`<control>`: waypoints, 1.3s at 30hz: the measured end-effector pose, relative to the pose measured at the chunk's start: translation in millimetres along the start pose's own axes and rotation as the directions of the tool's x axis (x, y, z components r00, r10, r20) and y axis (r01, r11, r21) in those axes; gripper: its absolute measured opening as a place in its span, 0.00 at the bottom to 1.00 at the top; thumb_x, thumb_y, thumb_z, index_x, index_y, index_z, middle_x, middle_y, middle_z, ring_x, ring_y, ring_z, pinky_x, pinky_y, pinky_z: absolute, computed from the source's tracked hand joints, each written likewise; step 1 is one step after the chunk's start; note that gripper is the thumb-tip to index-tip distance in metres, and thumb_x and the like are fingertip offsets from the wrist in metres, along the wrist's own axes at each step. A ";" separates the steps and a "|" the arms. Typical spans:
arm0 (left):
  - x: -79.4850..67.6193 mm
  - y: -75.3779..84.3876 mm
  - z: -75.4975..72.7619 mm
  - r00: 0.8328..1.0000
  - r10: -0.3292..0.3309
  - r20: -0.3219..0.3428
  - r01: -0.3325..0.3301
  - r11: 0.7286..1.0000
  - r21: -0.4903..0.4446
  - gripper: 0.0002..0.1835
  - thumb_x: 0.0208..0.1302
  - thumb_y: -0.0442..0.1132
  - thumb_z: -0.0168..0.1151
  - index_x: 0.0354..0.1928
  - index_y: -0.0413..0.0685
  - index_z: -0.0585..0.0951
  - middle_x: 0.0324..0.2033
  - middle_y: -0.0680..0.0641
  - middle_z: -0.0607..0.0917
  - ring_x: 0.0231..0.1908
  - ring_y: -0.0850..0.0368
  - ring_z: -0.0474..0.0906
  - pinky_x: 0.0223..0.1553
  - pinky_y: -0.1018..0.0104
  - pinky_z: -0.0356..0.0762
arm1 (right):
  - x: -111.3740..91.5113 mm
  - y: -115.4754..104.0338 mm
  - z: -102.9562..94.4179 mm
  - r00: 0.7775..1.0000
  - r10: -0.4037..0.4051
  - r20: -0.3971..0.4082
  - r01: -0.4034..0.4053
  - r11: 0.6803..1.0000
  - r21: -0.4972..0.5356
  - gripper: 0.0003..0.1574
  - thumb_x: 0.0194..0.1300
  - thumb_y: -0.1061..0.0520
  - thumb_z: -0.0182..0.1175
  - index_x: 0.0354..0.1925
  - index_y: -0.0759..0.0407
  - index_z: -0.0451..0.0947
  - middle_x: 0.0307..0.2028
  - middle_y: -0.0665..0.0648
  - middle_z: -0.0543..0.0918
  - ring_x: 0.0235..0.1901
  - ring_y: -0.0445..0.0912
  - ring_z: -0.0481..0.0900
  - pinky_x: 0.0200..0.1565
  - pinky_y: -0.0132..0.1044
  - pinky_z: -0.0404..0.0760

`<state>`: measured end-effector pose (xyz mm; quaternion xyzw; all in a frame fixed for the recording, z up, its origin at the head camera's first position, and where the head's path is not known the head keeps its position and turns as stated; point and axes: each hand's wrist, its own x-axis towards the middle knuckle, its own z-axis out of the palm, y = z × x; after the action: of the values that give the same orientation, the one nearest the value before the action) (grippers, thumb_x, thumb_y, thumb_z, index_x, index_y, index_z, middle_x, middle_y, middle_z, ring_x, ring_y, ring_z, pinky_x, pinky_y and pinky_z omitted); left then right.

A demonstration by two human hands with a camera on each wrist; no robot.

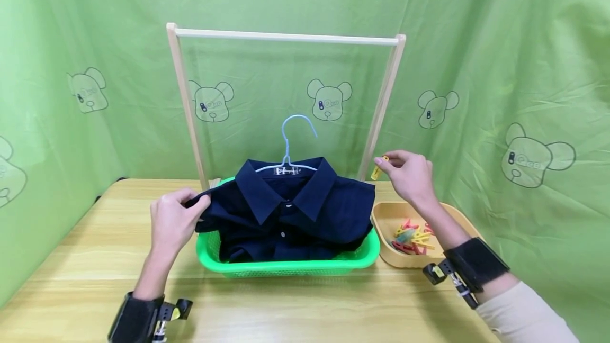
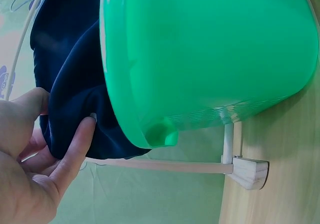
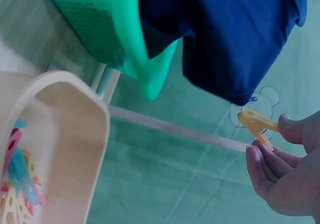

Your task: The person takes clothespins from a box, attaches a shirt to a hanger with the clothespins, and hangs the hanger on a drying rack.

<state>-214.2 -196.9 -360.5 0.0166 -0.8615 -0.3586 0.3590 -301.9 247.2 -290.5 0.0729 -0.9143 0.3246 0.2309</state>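
A dark navy shirt (image 1: 305,210) on a light blue wire hanger (image 1: 287,147) lies in a green plastic basket (image 1: 290,268), its collar facing me. My left hand (image 1: 173,218) pinches the shirt's shoulder at the left between thumb and fingers; the left wrist view shows the cloth (image 2: 75,84) bunched there beside the basket's rim. Held up at the right, a yellow clothespin (image 3: 256,126) is pinched between the thumb and fingers of my right hand (image 1: 411,176). It is apart from the shirt's right shoulder, close to it.
A wooden rack with a white top bar (image 1: 286,37) stands behind the basket. To the right, a tan tray (image 1: 388,215) holds several colored clothespins (image 1: 414,237). Green cloth with bear outlines hangs around the wooden table (image 1: 267,311).
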 end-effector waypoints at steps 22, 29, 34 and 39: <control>0.6 -0.5 -0.1 1.000 0.007 -0.004 -0.007 1.000 0.004 0.13 0.55 0.38 0.66 0.14 0.51 0.79 0.11 0.54 0.75 0.15 0.57 0.68 0.24 0.67 0.64 | -12.4 -52.4 5.6 0.976 -0.207 -0.066 0.211 0.975 0.062 0.20 0.68 0.50 0.66 0.49 0.64 0.85 0.38 0.64 0.90 0.40 0.58 0.90 0.42 0.54 0.84; 0.8 -1.0 0.2 1.000 0.001 -0.005 -0.001 1.000 0.010 0.13 0.55 0.39 0.66 0.14 0.52 0.79 0.11 0.54 0.75 0.16 0.57 0.69 0.27 0.66 0.65 | -17.5 -68.7 10.4 0.967 -0.242 -0.073 0.248 0.965 0.085 0.19 0.66 0.51 0.68 0.48 0.63 0.86 0.36 0.62 0.91 0.37 0.54 0.90 0.41 0.51 0.84; 0.9 -0.8 0.6 1.000 -0.004 -0.003 0.004 1.000 0.010 0.14 0.55 0.40 0.66 0.14 0.51 0.79 0.11 0.54 0.75 0.16 0.56 0.69 0.28 0.65 0.65 | -22.5 -79.6 11.9 0.962 -0.265 -0.065 0.270 0.957 0.102 0.18 0.66 0.51 0.69 0.47 0.62 0.86 0.36 0.60 0.91 0.36 0.53 0.90 0.40 0.49 0.84; 1.2 -0.5 0.6 1.000 -0.002 -0.003 0.002 1.000 0.006 0.14 0.55 0.39 0.66 0.14 0.51 0.79 0.10 0.54 0.74 0.15 0.56 0.68 0.26 0.66 0.65 | -26.0 -87.0 14.3 0.961 -0.273 -0.045 0.276 0.952 0.130 0.17 0.66 0.51 0.68 0.47 0.61 0.85 0.36 0.59 0.91 0.36 0.52 0.90 0.41 0.48 0.84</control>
<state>-215.7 -197.2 -360.3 0.0192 -0.8621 -0.3562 0.3600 -259.7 170.0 -263.8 0.2104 -0.8681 0.3515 0.2803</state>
